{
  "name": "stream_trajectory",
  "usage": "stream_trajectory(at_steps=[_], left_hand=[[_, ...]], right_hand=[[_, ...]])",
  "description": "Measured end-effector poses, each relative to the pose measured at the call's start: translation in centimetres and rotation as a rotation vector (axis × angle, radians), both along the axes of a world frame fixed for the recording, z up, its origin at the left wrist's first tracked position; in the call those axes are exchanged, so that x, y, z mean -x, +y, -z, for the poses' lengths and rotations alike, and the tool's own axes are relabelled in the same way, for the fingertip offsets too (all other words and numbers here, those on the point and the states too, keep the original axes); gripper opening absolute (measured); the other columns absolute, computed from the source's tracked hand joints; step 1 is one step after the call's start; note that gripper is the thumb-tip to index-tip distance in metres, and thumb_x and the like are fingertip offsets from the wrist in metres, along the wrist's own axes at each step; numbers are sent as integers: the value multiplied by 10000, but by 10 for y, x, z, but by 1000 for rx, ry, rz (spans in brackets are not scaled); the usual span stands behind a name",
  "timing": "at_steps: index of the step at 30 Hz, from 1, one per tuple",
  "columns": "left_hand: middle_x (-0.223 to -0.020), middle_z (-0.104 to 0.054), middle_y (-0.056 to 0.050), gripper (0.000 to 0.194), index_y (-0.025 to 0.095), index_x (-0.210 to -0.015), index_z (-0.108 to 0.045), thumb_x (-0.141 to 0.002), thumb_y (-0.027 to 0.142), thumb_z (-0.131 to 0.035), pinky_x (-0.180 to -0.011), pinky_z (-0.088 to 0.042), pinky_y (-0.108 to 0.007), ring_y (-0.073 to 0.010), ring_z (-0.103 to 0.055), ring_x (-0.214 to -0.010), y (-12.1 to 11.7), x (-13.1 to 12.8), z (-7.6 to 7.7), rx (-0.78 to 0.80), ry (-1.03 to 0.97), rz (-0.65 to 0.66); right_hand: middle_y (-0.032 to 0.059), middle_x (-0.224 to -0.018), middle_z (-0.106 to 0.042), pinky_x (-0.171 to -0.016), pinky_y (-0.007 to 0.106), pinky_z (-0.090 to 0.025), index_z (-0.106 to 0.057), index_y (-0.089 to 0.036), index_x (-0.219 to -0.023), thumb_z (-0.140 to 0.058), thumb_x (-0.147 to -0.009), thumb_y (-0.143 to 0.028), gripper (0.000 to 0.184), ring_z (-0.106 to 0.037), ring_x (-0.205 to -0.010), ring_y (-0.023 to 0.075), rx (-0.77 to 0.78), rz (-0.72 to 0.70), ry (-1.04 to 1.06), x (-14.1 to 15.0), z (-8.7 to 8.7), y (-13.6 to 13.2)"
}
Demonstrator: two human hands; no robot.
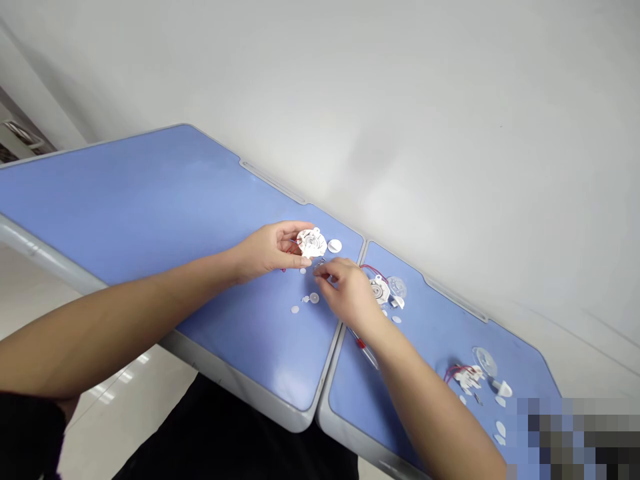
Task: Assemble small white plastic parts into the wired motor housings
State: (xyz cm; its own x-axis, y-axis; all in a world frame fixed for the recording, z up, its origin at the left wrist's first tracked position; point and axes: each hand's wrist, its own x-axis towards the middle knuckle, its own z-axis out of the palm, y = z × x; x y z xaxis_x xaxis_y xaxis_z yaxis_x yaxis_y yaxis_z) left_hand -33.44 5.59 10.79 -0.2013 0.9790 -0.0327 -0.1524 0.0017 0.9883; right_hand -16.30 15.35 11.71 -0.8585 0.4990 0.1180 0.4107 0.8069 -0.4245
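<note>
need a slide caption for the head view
Left hand holds a white part, right hand close by, above blue tabletops.

We cannot tell whether our right fingers pinch anything; a pixelated patch hides the desk's lower-right end.

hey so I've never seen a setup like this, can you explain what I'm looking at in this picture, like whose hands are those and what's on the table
There's no machine here: these are one person's bare hands, seen by a camera worn on that person's head, looking forward and down.

Two blue tabletops, a left one and a right one, meet edge to edge. The left hand holds a white round piece. The right hand is close by, above the table; whether it grips anything is unclear.

Small pale discs lie in front. Further right are another white piece with red wire and a clear disc.
</note>
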Motion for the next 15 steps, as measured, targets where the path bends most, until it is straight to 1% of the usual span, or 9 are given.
stream_trajectory(at_steps=[2, 4, 9, 15], left_hand=[[-1187, -628, -145, 782, 166, -1357, -453, -658, 223, -796, -551, -444, -208, -183, -620, -911, -1, 0, -1, -8, -13, -6], [-1213, -622, -152, 767, 165, -1355, -456, -663, 200, -786, -560, -449, -204, -191, -625, -942, -2, 0, -2, -14, -31, -8], [-1229, -627, -151, 746, 160, -1337, -471, -658, 166, -780, -589, -468, -204, -196, -636, -977, -2, -1, -1, -30, -59, 5], [-1207, -649, -136, 725, 152, -1314, -488, -649, 129, -776, -732, -526, -258, -190, -644, -986, -1, -3, -2, -15, -80, 7]], right_hand=[[64, -864, -678, -787, 340, -444, -706, -188, -899, -595, -780, -84, 193, -582, -862, 213, -50, 9, -45, 10, 2, 1], [73, -871, -683, -792, 343, -440, -707, -179, -913, -598, -784, -91, 191, -581, -876, 221, -74, 21, -55, 17, 5, 1], [77, -855, -689, -769, 346, -427, -709, -185, -859, -624, -791, -150, 114, -583, -841, 226, -106, 28, -52, 24, 16, 0], [91, -824, -687, -735, 364, -405, -697, -188, -751, -597, -795, -150, 115, -574, -778, 236, -107, 29, -31, 28, 24, -2]])
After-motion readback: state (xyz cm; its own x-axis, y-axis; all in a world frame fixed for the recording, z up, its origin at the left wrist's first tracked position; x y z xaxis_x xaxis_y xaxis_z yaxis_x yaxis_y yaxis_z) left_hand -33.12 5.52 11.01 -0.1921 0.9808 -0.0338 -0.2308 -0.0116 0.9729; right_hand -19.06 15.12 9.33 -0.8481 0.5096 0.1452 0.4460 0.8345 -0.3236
